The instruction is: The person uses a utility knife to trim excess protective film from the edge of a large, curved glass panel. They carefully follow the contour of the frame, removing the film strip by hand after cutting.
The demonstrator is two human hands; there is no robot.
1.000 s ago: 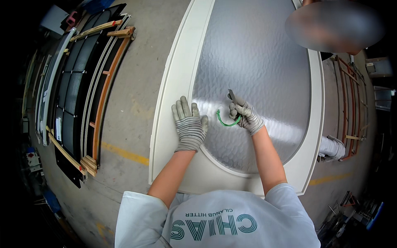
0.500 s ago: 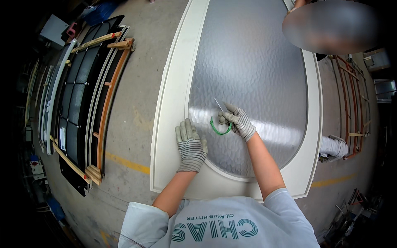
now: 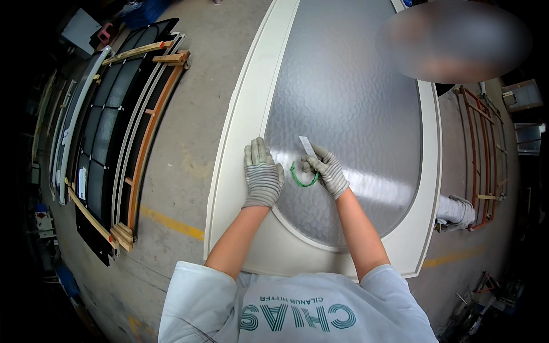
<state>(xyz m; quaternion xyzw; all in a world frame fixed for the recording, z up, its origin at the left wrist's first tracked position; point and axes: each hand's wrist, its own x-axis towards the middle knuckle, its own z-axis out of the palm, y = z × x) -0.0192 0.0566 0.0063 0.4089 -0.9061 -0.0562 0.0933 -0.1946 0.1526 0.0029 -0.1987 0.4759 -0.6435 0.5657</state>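
Observation:
A cream door panel [image 3: 240, 123] lies flat in front of me, its large curved-end pane of rippled glass [image 3: 349, 103] set into it. My left hand [image 3: 263, 174], in a striped grey glove, rests flat on the frame beside the glass edge, fingers stretched out. Over the glass, my gloved right hand [image 3: 329, 170] pinches a thin flat metal blade [image 3: 307, 146] that points up and to the left. A loop of green cord [image 3: 303, 182] hangs by the same hand; where it is fastened is hidden by the fingers.
On the left, dark glazed panels [image 3: 106, 120] stand on a wooden-edged rack [image 3: 143, 148]. Another person, blurred [image 3: 454, 43], is at the panel's far right. A wrapped white bundle [image 3: 456, 211] and a reddish metal rack [image 3: 477, 148] are to the right.
My left hand has slid forward along the frame. The blade in my right hand has turned, showing more of its flat side. The other person has shifted slightly.

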